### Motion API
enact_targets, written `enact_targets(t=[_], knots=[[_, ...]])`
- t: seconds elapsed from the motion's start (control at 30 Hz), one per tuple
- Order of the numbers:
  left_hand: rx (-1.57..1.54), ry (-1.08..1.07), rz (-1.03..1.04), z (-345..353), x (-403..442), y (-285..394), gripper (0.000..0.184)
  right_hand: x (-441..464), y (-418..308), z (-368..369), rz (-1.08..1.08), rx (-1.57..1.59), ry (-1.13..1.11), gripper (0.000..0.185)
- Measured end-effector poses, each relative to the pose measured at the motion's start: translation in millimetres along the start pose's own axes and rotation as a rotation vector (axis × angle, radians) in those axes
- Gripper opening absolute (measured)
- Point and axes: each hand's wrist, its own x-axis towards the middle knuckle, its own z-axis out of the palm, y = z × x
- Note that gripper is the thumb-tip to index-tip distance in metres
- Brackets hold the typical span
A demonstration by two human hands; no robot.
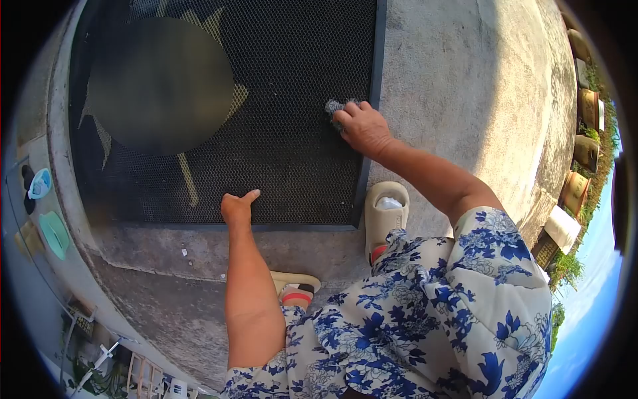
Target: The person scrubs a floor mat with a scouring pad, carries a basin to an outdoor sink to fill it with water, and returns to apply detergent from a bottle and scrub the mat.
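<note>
A large black mat (292, 146) with a fine mesh-like texture and a dark raised border lies on the concrete. Pale yellowish shapes show on it around a blurred round patch. Near its right border, my right hand (362, 126) is closed around a grey scrubbing pad (334, 106), pressed to the surface. My left hand (238, 206) rests on the mat's near edge, thumb stretched out to the right and the other fingers bent down, their tips hidden.
Potted plants (588, 106) line the far right side. At the left are a light blue basin (40, 183) and a green basin (54, 235). My feet in beige slippers (384, 219) stand by the mat's near right corner. A white rack (143, 376) is at the lower left.
</note>
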Motion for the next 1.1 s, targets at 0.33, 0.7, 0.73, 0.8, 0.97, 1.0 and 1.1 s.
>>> enact_targets(t=[0.33, 0.7, 0.73, 0.8, 0.97, 1.0, 1.1], knots=[[0.188, 0.109, 0.348, -8, -68, -34, 0.08, 72, 47, -35, 0.243, -0.008, 0.358, 0.032], [0.526, -0.14, 0.237, -11, -82, -16, 0.107, -78, -79, 35, -0.839, 0.018, -0.259, 0.012], [0.54, -0.167, 0.241, -14, -81, -16, 0.107, -62, -72, 34, -0.735, 0.001, -0.206, 0.014], [0.55, -0.204, 0.234, -18, -80, -21, 0.106, -8, -45, 16, -0.479, -0.002, -0.003, 0.02], [0.549, -0.214, 0.271, -21, -82, -18, 0.099, 89, 41, -30, 0.421, 0.002, 0.448, 0.026], [0.546, -0.212, 0.267, -23, -82, -20, 0.099, 85, 32, -27, 0.417, 0.004, 0.448, 0.026], [0.507, -0.243, 0.271, -19, -81, -19, 0.095, 34, -14, 5, -0.079, -0.154, 0.157, 0.031]])
